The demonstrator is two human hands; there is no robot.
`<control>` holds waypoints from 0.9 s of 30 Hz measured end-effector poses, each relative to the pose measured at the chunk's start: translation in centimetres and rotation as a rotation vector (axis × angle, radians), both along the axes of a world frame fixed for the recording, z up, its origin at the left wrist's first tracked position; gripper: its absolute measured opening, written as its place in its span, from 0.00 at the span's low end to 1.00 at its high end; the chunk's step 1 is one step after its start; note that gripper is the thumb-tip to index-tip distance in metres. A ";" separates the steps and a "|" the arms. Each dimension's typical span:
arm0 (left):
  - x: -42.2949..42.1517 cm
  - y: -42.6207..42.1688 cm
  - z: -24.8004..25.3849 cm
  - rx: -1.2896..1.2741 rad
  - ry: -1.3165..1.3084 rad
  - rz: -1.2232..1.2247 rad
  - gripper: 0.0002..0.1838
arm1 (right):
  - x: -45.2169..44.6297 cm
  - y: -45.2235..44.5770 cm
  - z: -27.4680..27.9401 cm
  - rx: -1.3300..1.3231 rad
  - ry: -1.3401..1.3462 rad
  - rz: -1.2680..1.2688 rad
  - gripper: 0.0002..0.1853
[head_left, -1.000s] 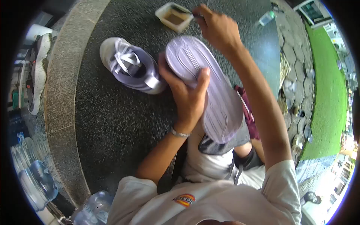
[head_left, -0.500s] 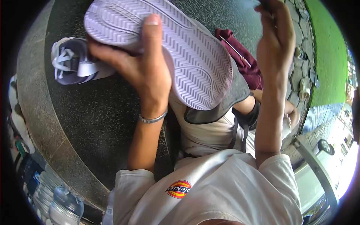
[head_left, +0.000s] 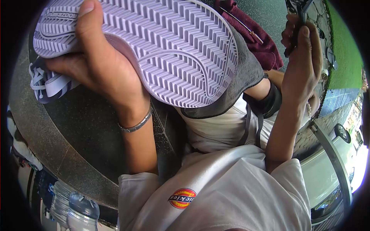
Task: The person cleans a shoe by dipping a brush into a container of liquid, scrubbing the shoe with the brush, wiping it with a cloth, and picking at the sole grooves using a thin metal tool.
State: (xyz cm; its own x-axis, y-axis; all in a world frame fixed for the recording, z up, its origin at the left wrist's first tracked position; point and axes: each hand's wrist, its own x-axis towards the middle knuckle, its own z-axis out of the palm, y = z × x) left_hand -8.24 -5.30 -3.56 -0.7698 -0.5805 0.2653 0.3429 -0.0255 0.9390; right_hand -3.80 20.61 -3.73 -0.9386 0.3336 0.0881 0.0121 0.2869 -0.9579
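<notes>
A lilac shoe (head_left: 162,46) is tilted so its ridged sole faces the camera. My left hand (head_left: 111,69) grips its narrower end, with the thumb across the sole. Under the shoe's wider end, a grey cloth (head_left: 248,63) covers part of my lap. Up at the right, my right hand (head_left: 302,57) is closed around a dark, thin tool (head_left: 302,13), whose far end is cut off by the frame. The other lilac shoe (head_left: 54,82), with white laces, stands on the dark stone surface (head_left: 90,127), partly hidden behind my left hand.
A maroon cloth (head_left: 258,42) with a thin metal-shafted tool (head_left: 241,23) on it lies beyond the grey cloth. Large clear bottles (head_left: 83,210) stand at the lower left. A stone edge (head_left: 58,154) curves along the left; grass and a parked vehicle (head_left: 323,173) are at the right.
The held shoe now appears larger and further left, its sole turned more toward the camera. My right hand has left the tub's side and come toward the right edge. The view has shifted.
</notes>
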 end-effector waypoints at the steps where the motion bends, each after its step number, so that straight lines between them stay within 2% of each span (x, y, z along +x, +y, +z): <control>1: -0.2 0.0 0.0 -0.014 0.008 -0.009 0.23 | 0.0 0.2 -0.4 -0.036 0.027 0.010 0.20; 4: -0.1 -0.7 -0.2 0.001 0.003 -0.097 0.15 | -0.1 -0.2 -0.6 -0.083 0.053 0.020 0.21; 7: -0.3 0.0 0.0 0.033 -0.019 -0.026 0.12 | 0.0 0.2 -1.1 -0.063 0.055 0.107 0.20; 16: 0.1 -0.8 -0.2 0.026 -0.100 -0.029 0.15 | 0.5 -0.2 -1.5 -0.068 0.007 0.070 0.21; 27: 0.1 -1.0 -0.3 0.113 -0.103 -0.063 0.13 | 1.0 0.0 -1.1 -0.115 0.046 0.091 0.22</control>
